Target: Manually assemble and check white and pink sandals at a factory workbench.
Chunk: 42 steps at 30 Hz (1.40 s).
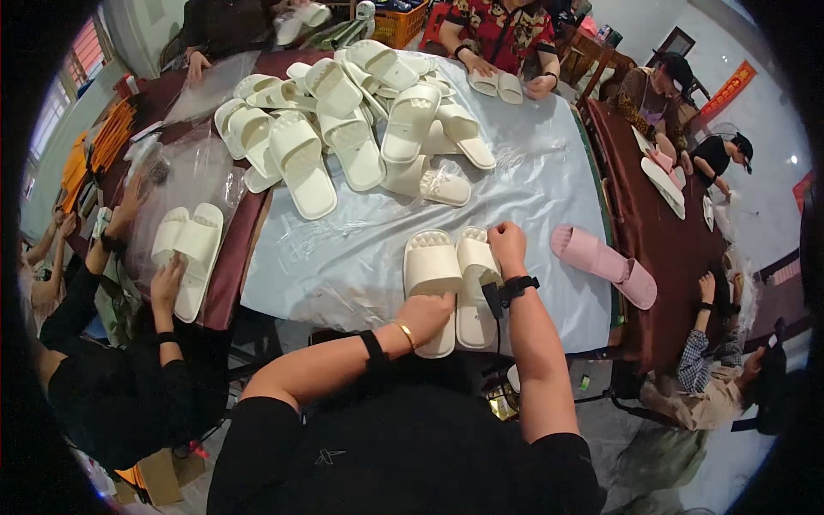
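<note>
Two cream slide slippers lie side by side in front of me, toes away from me. My left hand (427,321) is closed at the inner side of the left slipper (431,268), just below its strap, and covers part of the footbed. My right hand (508,244) has its fingers curled against the outer edge of the right slipper (476,322), beside the strap; its fingertips are partly hidden. To the right, a pair of pink slippers (590,254) lies nested at the table's edge.
A heap of cream slippers (339,112) covers the far middle of the plastic-covered table (335,257). Across from me, a person's hands (481,69) are at another pair. At left, a co-worker's hand (166,283) touches a cream pair (203,245). People work at the right table (644,215).
</note>
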Available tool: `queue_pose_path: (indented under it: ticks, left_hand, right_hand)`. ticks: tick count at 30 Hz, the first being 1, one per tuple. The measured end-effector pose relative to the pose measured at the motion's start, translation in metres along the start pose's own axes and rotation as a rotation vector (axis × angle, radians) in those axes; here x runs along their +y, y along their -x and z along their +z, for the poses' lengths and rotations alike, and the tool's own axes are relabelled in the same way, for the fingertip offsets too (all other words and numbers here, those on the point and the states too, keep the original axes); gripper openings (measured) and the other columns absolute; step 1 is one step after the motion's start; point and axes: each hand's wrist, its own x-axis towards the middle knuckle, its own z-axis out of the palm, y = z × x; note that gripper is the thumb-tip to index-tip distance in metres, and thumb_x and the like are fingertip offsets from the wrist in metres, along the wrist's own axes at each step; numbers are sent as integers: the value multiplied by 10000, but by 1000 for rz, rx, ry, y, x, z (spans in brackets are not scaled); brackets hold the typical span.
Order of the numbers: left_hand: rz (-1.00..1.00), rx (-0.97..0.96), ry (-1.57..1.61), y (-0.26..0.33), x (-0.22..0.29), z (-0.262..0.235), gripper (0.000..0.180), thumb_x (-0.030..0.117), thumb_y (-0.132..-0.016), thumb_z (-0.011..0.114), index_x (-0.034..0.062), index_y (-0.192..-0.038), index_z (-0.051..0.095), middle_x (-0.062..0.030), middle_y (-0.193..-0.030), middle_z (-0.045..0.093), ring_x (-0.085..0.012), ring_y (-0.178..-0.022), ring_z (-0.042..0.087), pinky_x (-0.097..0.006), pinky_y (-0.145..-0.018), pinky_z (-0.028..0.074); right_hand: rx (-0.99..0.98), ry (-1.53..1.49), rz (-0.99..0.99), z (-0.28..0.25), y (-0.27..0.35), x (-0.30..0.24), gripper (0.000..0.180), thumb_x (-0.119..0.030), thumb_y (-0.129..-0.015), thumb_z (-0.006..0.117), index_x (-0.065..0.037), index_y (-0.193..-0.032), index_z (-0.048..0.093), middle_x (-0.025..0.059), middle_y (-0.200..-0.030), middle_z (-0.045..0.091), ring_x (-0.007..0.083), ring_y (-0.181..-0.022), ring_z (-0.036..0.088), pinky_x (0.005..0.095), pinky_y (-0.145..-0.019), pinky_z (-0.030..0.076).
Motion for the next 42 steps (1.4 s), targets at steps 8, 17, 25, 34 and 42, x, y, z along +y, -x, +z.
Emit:
queue_pose_path:
  ticks: [8, 17, 25, 34, 42]
  left_hand:
    - [50, 237, -73, -9, -9, 18, 50, 98, -791, 528, 48, -788, 528, -111, -669, 602, -282, -611, 640, -368, -522, 516]
    - [15, 405, -31, -7, -10, 33, 105, 108, -780, 529, 32, -852, 533, -149, -780, 576, -280, -735, 590, -385, -645, 487]
    - [-198, 4, 236, -14, -20, 43, 203, 155, -793, 521, -7, -872, 613, -215, -786, 635, -362, -703, 638, -448, -636, 520]
    - [-150, -3, 153, -7, -18, 33, 181, 145, -800, 523, 24, -831, 654, -195, -785, 661, -345, -685, 664, -439, -584, 537]
    - [-88, 63, 130, -7, -23, 46, 184, 142, -794, 535, 12, -867, 645, -190, -804, 662, -336, -707, 664, -433, -613, 540]
  right_hand:
    - [-28, -267, -110, -6, 6, -4, 167, -142, -781, 606, 7, -831, 663, 164, -741, 666, 272, -678, 652, 347, -642, 501]
    - [-349, -342, -366, 8, 17, -47, 183, -151, -796, 646, 6, -888, 631, 138, -760, 666, 210, -662, 634, 315, -623, 497]
    - [-665, -393, -289, 15, 24, -42, 170, -146, -816, 614, 18, -857, 631, 102, -741, 675, 176, -659, 640, 299, -625, 499]
    - [-525, -342, -231, 26, 17, -38, 192, -142, -804, 586, 32, -864, 642, 108, -751, 683, 169, -661, 638, 292, -647, 498]
    - [-578, -327, -203, 28, 16, -45, 168, -141, -817, 586, 19, -845, 631, 86, -767, 683, 125, -652, 595, 266, -605, 468]
